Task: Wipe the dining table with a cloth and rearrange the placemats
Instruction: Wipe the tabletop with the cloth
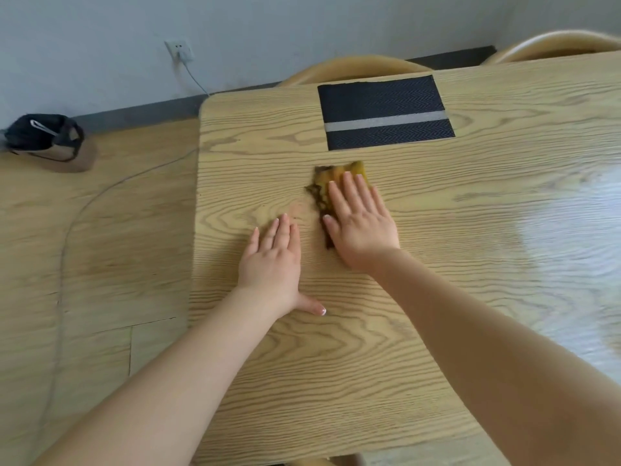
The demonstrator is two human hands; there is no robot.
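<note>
A light wooden dining table fills the view. My right hand lies flat with straight fingers, pressing a yellow and brown cloth against the tabletop. Most of the cloth is hidden under the palm. My left hand rests flat on the bare wood just left of it, fingers straight and thumb spread out. A dark rectangular placemat with a grey stripe lies at the table's far edge, a short way beyond the cloth.
Two curved wooden chair backs stand behind the far edge. A dark bag sits on the floor at the left by the wall. A cable runs from a wall socket across the floor. Glare covers the table's right side.
</note>
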